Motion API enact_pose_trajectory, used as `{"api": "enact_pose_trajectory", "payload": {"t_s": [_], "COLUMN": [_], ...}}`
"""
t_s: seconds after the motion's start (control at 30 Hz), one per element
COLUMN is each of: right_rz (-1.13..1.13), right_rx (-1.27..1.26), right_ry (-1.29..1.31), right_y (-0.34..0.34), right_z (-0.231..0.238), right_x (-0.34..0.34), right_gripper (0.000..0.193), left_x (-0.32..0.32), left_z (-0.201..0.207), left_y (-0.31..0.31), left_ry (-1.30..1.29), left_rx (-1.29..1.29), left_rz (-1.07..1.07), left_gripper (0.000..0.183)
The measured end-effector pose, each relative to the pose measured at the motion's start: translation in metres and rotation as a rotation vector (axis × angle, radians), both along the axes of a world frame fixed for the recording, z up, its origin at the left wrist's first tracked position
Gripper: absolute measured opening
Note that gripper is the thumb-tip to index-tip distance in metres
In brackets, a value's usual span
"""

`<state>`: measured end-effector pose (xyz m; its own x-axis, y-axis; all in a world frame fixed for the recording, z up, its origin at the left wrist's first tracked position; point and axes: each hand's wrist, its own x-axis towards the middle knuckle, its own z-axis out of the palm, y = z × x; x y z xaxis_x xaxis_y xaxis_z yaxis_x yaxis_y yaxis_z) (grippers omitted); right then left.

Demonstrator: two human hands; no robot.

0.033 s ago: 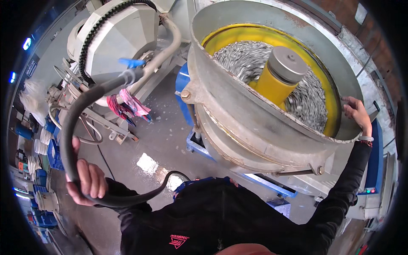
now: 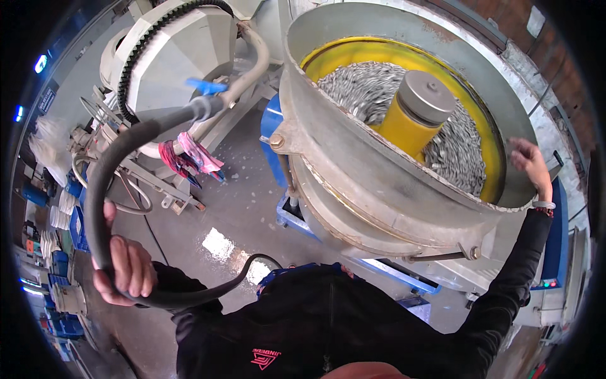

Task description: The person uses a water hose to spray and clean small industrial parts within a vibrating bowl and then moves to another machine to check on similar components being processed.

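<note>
My left hand [image 2: 128, 270] is closed around a thick dark grey hose [image 2: 101, 196]. From the hand the hose arches up to a blue-handled valve [image 2: 207, 86] at its tip, and its other part curves right past my body. At the right, my right hand [image 2: 531, 165] reaches over the near right rim of a big round grey vibratory tub [image 2: 379, 167]; it holds nothing and its slightly blurred fingers are apart. Inside the tub, small silvery pieces [image 2: 360, 82] lie around a yellow centre column [image 2: 404, 129] with a grey metal cap, partly smeared by motion.
A pale many-sided drum machine [image 2: 177, 57] with a toothed ring stands at the back left. Pink and dark cloths [image 2: 192, 155] hang from its frame. Blue crates and bins [image 2: 81, 228] line the far left. A blue control box [image 2: 555, 234] is beside my right forearm.
The hose tip with its blue valve has shifted right. My left hand has moved slightly left, and the fingers of my right hand have changed pose a little.
</note>
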<state>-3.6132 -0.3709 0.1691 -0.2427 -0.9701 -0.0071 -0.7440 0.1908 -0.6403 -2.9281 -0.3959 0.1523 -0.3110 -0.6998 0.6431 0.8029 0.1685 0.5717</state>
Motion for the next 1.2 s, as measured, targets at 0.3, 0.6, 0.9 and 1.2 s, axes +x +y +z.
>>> {"api": "enact_pose_trajectory", "payload": {"t_s": [0.3,0.6,0.9,1.2], "right_rz": [0.613,0.968,0.787,0.937], "right_rx": [-0.218,-0.105,0.078,-0.839], "right_ry": [0.128,0.181,-0.086,0.684], "right_y": [-0.057,-0.095,-0.105,-0.127], "right_z": [0.142,0.126,0.104,0.073], "right_x": [0.27,0.274,0.243,0.264], "right_gripper": [0.043,0.045,0.034,0.042], "left_x": [-0.056,-0.083,-0.083,-0.092], "left_z": [0.078,0.073,0.071,0.061], "left_y": [-0.024,-0.04,-0.038,-0.04], "left_ry": [0.073,-0.025,-0.029,0.192], "left_rx": [-0.127,-0.263,-0.314,-0.096], "left_rz": [-0.468,-0.721,-0.862,-0.639], "left_gripper": [0.076,0.07,0.065,0.077]}}
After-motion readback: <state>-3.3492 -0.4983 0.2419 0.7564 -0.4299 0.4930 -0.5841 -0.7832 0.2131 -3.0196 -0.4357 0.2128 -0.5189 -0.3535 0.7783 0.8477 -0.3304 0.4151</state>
